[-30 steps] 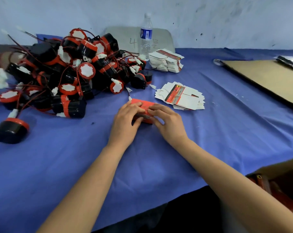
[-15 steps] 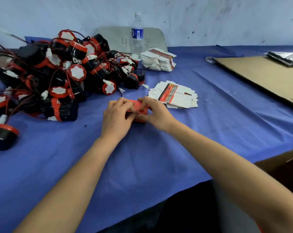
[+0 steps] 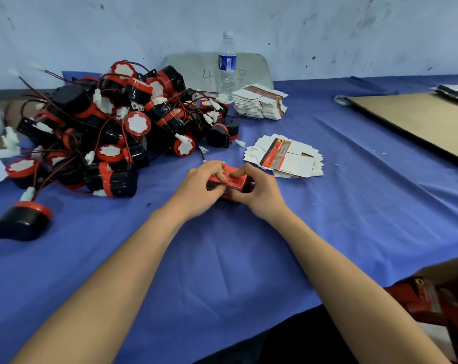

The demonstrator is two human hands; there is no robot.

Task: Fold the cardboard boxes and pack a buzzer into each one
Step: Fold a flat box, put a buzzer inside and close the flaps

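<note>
Fingers first: the fingers [image 3: 214, 167] of the left hand [image 3: 197, 189] are curled over the top left edge of the small red box [image 3: 233, 180]. The right hand [image 3: 260, 197] hooks over the top from the other side. So both hands are gripping the box, one at each end. The thumbs are mostly hidden under it.

My guess is this is the flap-closing bit. If so, I'd keep the box body squared up with the thumbs and press the flap down along its crease. Slide the tab in rather than mashing it, since thin card like that will probably buckle easily. Can't see whether a buzzer is inside, so I'd also check no wire is poking out before tucking.

Pose-wise, both hands are knuckles-up with wrists low. The forearms come in as a V that meets at the box, which is down close to the blue tabletop [image 3: 222, 271]. I can't tell if it's touching.

The heap of red-and-black buzzers [image 3: 112, 132] is left of and behind the box. A fan of flat box blanks [image 3: 285, 156] lies just behind it to the right.
</note>
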